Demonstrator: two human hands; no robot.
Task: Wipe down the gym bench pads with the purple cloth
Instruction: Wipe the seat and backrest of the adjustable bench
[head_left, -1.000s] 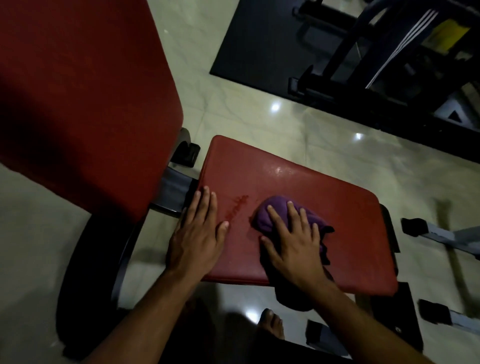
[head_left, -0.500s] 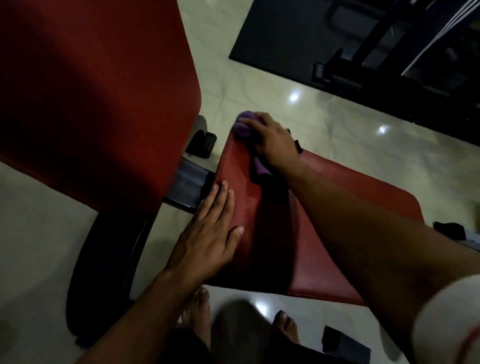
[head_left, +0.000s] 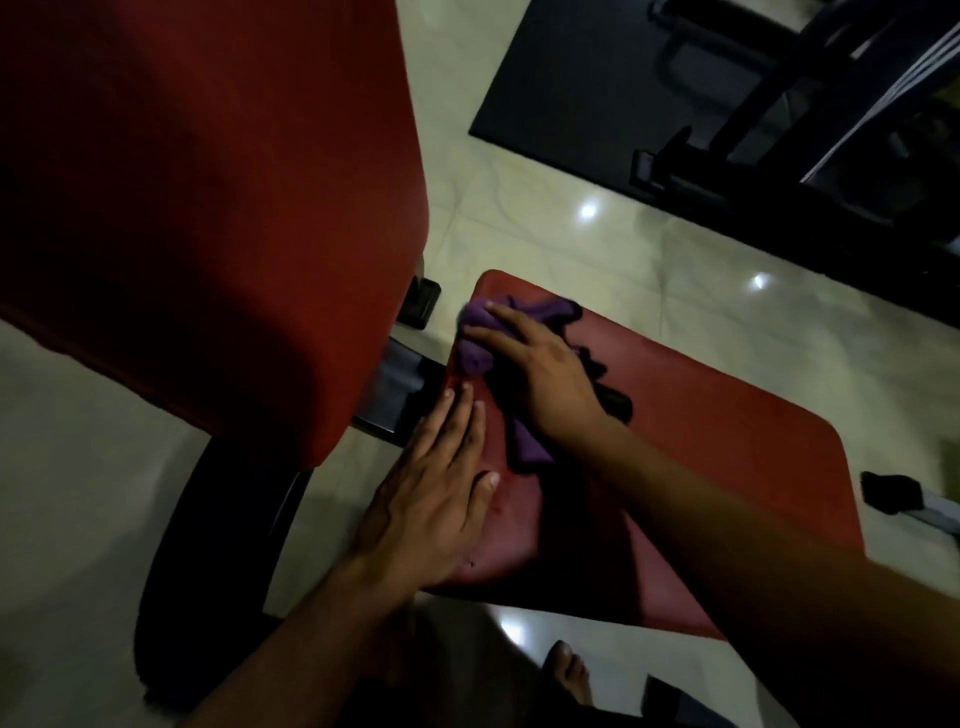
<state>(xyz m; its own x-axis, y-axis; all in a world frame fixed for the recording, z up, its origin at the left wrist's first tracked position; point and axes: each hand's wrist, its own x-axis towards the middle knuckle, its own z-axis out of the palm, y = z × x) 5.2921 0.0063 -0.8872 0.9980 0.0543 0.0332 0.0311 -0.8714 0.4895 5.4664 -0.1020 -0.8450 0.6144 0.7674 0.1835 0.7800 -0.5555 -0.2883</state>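
While the head view looks steeply down in dim light, the right hand (head_left: 535, 371) lies on the purple cloth (head_left: 480, 348) with fingers stretched nearly straight, pressing it flat against the red seat pad (head_left: 727, 467) rather than clutching it. The cloth is bunched at the pad's far left corner, about eleven o'clock on this surface; most of the visible fabric pokes out past the fingertips toward ten o'clock, a darker fold trails out from under the palm toward six o'clock, and the rest is hidden beneath the hand. The left hand (head_left: 436, 499) rests flat and spread on the pad's left edge at about seven o'clock from the cloth, fingers straight and holding nothing, its fingertips just beside the cloth's lower fold. The large red back pad (head_left: 197, 208) rises at the nine to twelve o'clock side, apart from the cloth. A black floor mat (head_left: 582, 93) lies at one o'clock on the pale tiled floor (head_left: 545, 234).
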